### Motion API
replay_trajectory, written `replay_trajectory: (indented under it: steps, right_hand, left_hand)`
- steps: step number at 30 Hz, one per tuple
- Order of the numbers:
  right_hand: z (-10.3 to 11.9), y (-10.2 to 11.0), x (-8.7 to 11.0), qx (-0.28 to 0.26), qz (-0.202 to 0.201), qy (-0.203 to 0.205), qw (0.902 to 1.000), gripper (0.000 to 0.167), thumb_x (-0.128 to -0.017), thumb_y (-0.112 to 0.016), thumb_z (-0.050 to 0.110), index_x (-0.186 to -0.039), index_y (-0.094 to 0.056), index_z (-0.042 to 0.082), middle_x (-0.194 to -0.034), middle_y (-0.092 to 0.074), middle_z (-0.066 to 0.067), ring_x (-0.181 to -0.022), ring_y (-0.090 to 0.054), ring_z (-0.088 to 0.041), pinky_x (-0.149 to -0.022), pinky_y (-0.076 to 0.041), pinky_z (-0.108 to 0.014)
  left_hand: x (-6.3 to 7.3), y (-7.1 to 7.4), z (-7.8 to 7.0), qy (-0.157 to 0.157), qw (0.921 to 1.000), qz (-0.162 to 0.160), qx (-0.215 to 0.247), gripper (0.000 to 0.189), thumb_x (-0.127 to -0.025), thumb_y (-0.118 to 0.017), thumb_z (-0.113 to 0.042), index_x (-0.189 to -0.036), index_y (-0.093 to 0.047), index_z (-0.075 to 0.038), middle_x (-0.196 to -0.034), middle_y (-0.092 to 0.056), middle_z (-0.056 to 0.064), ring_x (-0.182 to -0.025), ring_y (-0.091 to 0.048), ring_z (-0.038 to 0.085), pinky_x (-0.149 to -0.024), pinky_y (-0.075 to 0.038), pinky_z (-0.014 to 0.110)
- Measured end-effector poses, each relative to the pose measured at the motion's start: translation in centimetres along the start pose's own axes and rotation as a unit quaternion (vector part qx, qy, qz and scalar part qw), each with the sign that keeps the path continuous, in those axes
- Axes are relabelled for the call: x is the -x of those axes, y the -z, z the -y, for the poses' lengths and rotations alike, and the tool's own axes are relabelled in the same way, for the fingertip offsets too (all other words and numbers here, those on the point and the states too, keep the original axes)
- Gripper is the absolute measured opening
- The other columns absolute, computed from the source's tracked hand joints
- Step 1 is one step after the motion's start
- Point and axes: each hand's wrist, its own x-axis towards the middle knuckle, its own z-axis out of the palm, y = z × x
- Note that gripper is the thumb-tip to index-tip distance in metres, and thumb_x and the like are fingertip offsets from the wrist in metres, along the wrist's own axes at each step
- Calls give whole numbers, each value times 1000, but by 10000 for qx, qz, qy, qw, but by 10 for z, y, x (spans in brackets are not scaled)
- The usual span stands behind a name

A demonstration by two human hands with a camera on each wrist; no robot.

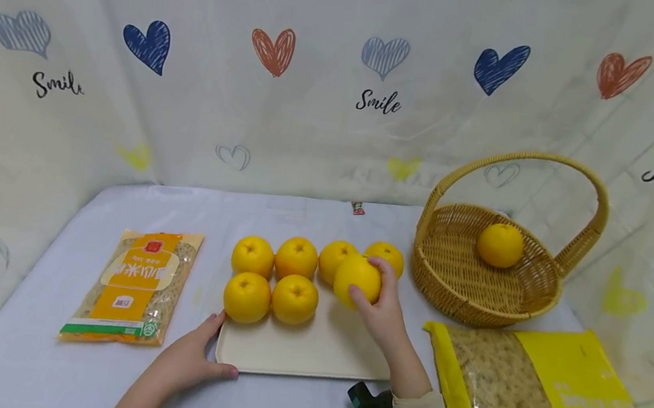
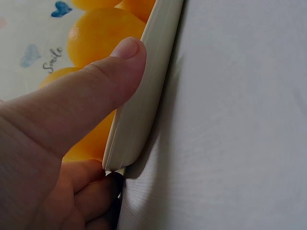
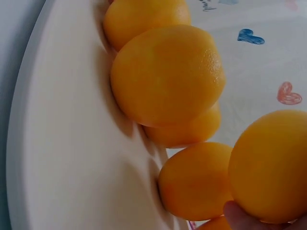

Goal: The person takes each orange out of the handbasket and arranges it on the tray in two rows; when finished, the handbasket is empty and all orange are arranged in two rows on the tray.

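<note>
My right hand point(image 1: 384, 318) grips an orange point(image 1: 357, 281), its thumb in front and its fingers behind. In the head view this orange is over the right part of a cream tray point(image 1: 317, 358), partly covering the back row. In the right wrist view the held orange point(image 3: 271, 165) appears clear of the tray floor. Several other oranges point(image 1: 295, 299) sit on the tray, towards its left and back. At the tray's front left corner, my left hand point(image 1: 186, 356) holds the rim; the thumb point(image 2: 112, 72) lies against the front side and the other fingers bend round the left side.
A wicker basket point(image 1: 457, 302) with a tall handle stands at the back right, one orange point(image 1: 500, 245) inside. In front of it lies a large yellow bag point(image 1: 583, 397). A smaller orange-labelled packet point(image 1: 133, 288) lies left of the tray. A heart-printed cloth hangs behind the table.
</note>
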Motion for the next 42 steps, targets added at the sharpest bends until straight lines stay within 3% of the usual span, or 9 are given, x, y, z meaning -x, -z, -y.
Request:
replay_trajectory:
  steps: [5, 14, 23, 36, 42]
  right_hand:
    - [-2, -1, 2, 472, 270, -282, 9981, 74, -78, -66, 16, -139, -23, 14, -140, -29, -15, -117, -40, -30, -96, -36, -48]
    - [-2, -3, 3, 1332, 515, -589, 9880, 73, -70, -75, 21, -129, -33, 16, -134, -40, -11, -110, -48, -28, -93, -43, -48]
    - [-7, -5, 2, 1931, 1109, -270, 9745, 87, -69, -76, 25, -139, -26, 14, -142, -30, -12, -127, -33, -28, -105, -31, -51]
    - [-13, -7, 4, 1995, 1365, -501, 9690, 80, -68, -78, 22, -133, -32, 14, -138, -25, -12, -122, -35, -30, -102, -33, -52]
    - [-12, -7, 3, 2040, 1395, -395, 9682, 83, -68, -79, 25, -134, -30, 14, -139, -24, -13, -122, -37, -31, -100, -35, -53]
  left_hand:
    - [3, -1, 1, 103, 9999, 63, 36, 119, -48, -73, -67, -144, -26, -17, -146, -27, 20, -131, -30, 42, -102, -30, 59]
    - [2, -1, -2, 43, 10000, 33, 26, 118, -48, -74, -67, -144, -26, -17, -147, -28, 19, -131, -30, 41, -102, -30, 59]
    - [2, 2, -4, -18, 10000, 2, -28, 117, -49, -74, -66, -145, -25, -18, -147, -28, 19, -131, -30, 41, -102, -31, 58]
    - [3, 1, -5, 45, 10000, 47, 25, 117, -49, -74, -66, -144, -25, -18, -147, -27, 18, -132, -29, 41, -102, -30, 59]
    - [3, 2, -4, 55, 10000, 34, 0, 117, -49, -74, -66, -145, -25, -19, -147, -27, 18, -131, -30, 41, -102, -30, 59]
